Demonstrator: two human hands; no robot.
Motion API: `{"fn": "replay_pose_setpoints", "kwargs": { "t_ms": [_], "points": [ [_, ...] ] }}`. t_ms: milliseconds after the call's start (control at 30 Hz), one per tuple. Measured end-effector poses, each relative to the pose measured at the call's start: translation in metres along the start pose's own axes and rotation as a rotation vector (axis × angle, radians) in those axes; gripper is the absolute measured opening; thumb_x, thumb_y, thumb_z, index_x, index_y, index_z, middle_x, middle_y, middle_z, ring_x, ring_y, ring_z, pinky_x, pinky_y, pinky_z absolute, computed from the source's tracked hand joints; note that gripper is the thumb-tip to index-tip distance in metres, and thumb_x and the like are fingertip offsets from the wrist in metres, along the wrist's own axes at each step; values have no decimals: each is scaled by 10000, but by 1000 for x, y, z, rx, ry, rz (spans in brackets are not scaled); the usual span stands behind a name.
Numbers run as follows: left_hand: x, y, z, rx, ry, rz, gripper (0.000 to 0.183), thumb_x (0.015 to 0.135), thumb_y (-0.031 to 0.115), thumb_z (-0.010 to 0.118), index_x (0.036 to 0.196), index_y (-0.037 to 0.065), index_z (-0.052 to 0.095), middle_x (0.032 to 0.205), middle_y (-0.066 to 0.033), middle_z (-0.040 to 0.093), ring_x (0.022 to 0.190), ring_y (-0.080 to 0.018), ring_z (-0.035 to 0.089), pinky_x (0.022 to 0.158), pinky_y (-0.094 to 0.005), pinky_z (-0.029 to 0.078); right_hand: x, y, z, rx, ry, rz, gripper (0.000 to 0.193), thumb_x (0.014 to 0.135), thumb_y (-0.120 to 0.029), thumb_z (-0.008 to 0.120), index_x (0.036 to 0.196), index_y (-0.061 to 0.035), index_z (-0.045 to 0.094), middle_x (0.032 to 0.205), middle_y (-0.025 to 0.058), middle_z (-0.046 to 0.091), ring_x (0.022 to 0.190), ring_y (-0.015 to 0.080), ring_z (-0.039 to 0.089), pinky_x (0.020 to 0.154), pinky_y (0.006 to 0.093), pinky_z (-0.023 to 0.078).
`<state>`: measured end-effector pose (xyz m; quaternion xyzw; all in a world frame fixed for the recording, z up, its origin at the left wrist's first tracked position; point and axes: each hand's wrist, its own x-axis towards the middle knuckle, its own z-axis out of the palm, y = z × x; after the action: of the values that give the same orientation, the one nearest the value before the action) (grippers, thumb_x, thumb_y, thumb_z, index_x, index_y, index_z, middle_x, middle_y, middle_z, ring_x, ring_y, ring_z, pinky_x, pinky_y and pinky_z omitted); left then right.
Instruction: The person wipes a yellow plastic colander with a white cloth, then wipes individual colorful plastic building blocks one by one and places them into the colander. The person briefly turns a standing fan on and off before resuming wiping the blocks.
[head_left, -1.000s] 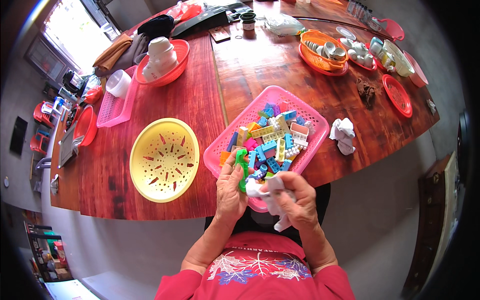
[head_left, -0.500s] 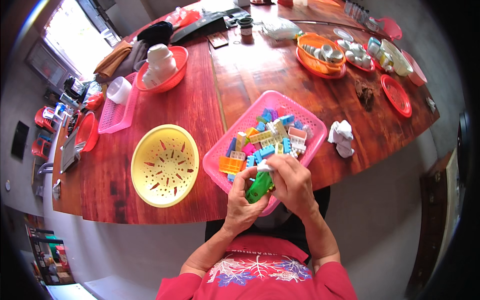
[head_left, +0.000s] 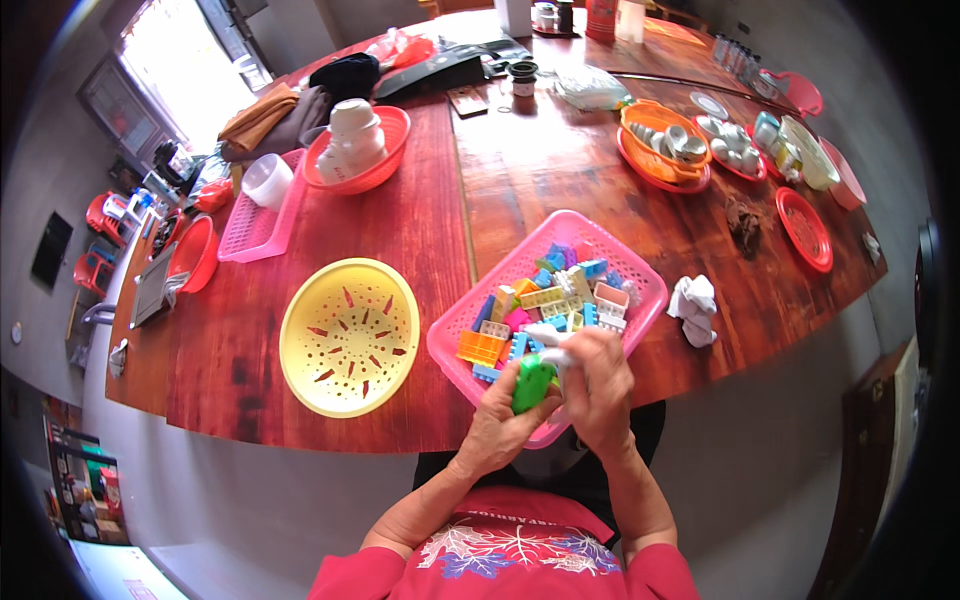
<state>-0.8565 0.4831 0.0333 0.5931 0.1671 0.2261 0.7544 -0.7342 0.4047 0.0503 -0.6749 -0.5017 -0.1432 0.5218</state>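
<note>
My left hand (head_left: 497, 428) is closed around a bright green toy block (head_left: 532, 386) with a rounded outline. Pinched in my right hand (head_left: 598, 388) is a white cloth (head_left: 548, 335), pressed at the upper right side of the green block; the fingers are slightly blurred. Both hands are over the near edge of a pink perforated basket (head_left: 449, 367). Inside it lies a heap of plastic building blocks (head_left: 545, 297) in blue, cream, orange, pink and white. My right fingers hide part of the green block and some of the heap.
Left of the basket stands an empty yellow colander (head_left: 340, 398). A crumpled white cloth (head_left: 694, 310) lies to its right. Farther back are a red basket (head_left: 398, 135) of white containers, an orange basket (head_left: 640, 112) of cups, and a red plate (head_left: 803, 228).
The green block has been turned more upright in my left hand. My right hand with the cloth has shifted along its side. The whole view has moved slightly, so the table appears lower and rightward.
</note>
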Motion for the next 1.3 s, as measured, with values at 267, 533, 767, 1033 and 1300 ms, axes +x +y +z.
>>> {"fn": "replay_pose_setpoints", "kwargs": {
  "t_ms": [267, 533, 767, 1033, 1300],
  "points": [
    [12, -11, -2, -618, 241, -300, 422, 1003, 387, 355, 1266, 70, 441, 1049, -62, 581, 970, -159, 576, 845, -307, 473, -7, -22, 18, 217, -114, 112, 324, 796, 1, 606, 1115, 23, 559, 1058, 194, 576, 940, 371, 571, 819, 419, 478],
    [19, -23, -34, -980, 120, -195, 365, 997, 357, 380, 1181, 80, 527, 1049, -95, 607, 920, -215, 604, 816, -374, 499, -45, -32, 14, 46, -302, -111, 452, 614, 2, 676, 1063, 1, 615, 1071, 124, 600, 867, 292, 576, 763, 372, 508],
    [24, -9, -31, -811, 147, -92, 329, 993, 309, 410, 1182, 60, 513, 1095, -100, 599, 984, -205, 581, 839, -350, 490, -31, -23, -16, 458, -95, 354, 262, 811, 33, 611, 1071, 6, 597, 1007, 164, 609, 897, 284, 629, 786, 345, 508],
    [20, -21, -29, -916, 171, -105, 360, 1002, 306, 393, 1262, 80, 495, 1189, -132, 581, 1082, -266, 578, 948, -422, 471, -35, -27, 17, -81, -301, -124, 592, 574, -12, 720, 1151, 14, 587, 1162, 137, 527, 912, 296, 533, 810, 377, 484],
    [19, -14, -39, -1016, 86, -137, 306, 975, 275, 436, 1187, 80, 540, 988, -84, 633, 891, -195, 615, 691, -349, 490, -38, -23, -18, 424, -284, 205, 334, 763, 84, 588, 1083, -8, 619, 1051, 140, 613, 962, 274, 625, 821, 335, 508]
  ]
}}
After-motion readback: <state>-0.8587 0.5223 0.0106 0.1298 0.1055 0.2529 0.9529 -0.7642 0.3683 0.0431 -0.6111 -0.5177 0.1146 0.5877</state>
